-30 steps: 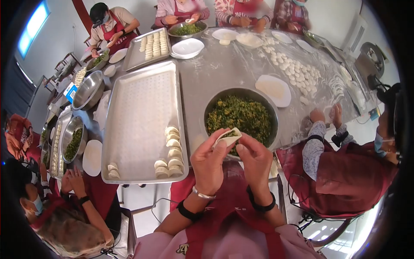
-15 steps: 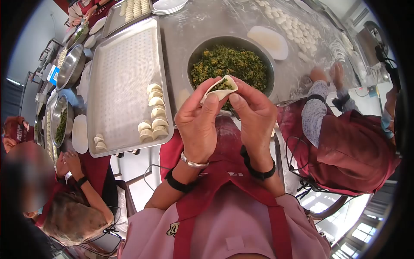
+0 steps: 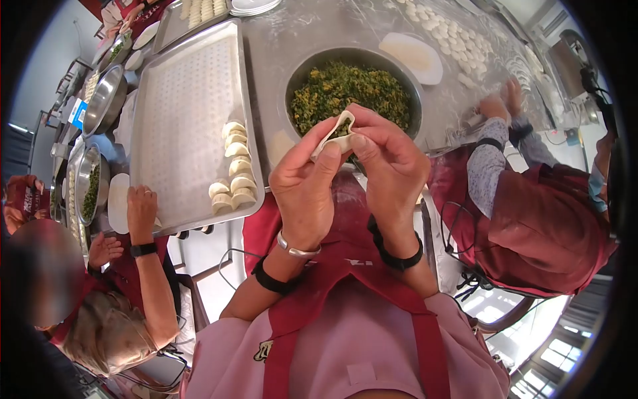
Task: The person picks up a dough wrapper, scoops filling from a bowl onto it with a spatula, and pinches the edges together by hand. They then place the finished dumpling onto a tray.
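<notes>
Between my two hands is a dumpling (image 3: 340, 135), its pale wrapper partly folded around green filling, with the top still gaping. My left hand (image 3: 307, 171) pinches one side of the wrapper between thumb and fingers. On the opposite side, my right hand (image 3: 389, 163) grips the edge, thumb in front and fingers behind. Just beyond my hands stands a metal bowl (image 3: 290, 100) of chopped green and yellow filling (image 3: 352, 93). Finished dumplings (image 3: 234, 173) sit in short rows along the right side of the large metal tray (image 3: 179, 120) to my left.
At left, a co-worker's hand (image 3: 141, 209) reaches over the tray's near corner. Another person's hands (image 3: 502, 103) work on the floury table at right. A white scraper-like sheet (image 3: 413, 58) and many dough pieces (image 3: 448, 33) lie beyond the bowl. Metal bowls (image 3: 106, 100) stand far left.
My right fingers have pushed the wrapper's right side inward, so its opening is narrower. The left co-worker's hand has moved to the tray corner, covering the small dumplings there.
</notes>
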The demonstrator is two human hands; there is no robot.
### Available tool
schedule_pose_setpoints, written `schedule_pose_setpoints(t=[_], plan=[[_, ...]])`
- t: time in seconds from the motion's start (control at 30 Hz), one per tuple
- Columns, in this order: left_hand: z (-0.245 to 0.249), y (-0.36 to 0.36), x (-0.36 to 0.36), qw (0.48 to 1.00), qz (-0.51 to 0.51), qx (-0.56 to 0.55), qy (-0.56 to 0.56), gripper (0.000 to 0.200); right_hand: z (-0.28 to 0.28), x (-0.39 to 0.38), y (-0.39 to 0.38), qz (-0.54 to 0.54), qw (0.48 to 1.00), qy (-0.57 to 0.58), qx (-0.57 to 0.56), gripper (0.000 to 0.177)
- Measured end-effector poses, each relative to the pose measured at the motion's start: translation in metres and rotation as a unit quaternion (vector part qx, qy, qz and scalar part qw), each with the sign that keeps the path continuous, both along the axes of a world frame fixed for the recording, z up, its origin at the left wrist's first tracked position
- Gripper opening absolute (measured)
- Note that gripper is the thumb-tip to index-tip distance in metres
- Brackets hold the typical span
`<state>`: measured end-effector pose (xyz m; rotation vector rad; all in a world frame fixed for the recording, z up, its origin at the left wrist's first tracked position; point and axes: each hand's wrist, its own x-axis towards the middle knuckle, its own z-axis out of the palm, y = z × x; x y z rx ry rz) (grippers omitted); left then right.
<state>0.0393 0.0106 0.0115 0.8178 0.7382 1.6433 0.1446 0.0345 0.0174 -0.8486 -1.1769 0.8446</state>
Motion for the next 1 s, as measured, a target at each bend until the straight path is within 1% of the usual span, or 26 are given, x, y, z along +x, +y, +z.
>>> schedule_pose_setpoints(t=[0.07,0.17,0.27,0.37,0.47,0.63,0.77,0.87,0.97,1.0], plan=[[-0.001,-0.001,0.0,1.0,-0.003,-0.002,0.006,0.039,-0.004,0.002,0.004,-0.004,0.998,-0.027,0.059,0.01],[-0.001,-0.002,-0.002,1.0,-0.005,-0.003,0.014,0.038,-0.008,0.009,0.004,0.002,0.994,-0.083,0.064,0.016],[-0.002,-0.002,-0.005,1.0,-0.002,-0.006,0.016,0.039,-0.002,0.011,-0.001,0.026,0.998,-0.05,-0.03,0.024],[-0.004,-0.002,-0.006,1.0,-0.013,-0.011,0.017,0.039,-0.003,0.011,0.001,0.109,0.989,0.047,-0.094,0.03],[-0.006,-0.004,-0.006,1.0,-0.017,-0.01,0.012,0.039,-0.007,0.005,0.001,0.114,0.983,0.108,-0.094,0.027],[-0.003,-0.003,-0.005,1.0,0.007,-0.007,0.013,0.039,-0.006,0.001,0.001,0.065,0.997,0.031,-0.021,0.017],[-0.003,-0.004,-0.009,0.998,0.003,-0.002,0.062,0.036,-0.006,0.004,0.003,0.04,0.998,-0.041,0.036,0.011],[-0.004,-0.006,-0.012,0.995,-0.003,-0.008,0.098,0.034,-0.005,0.006,0.003,0.044,0.996,-0.053,0.051,0.008],[-0.004,-0.006,-0.015,0.993,-0.009,-0.016,0.115,0.033,-0.014,0.011,0.005,0.051,0.993,-0.092,0.062,0.016],[-0.004,-0.006,-0.016,0.994,-0.015,-0.016,0.111,0.033,-0.012,0.012,0.004,0.061,0.995,-0.076,0.031,0.02]])
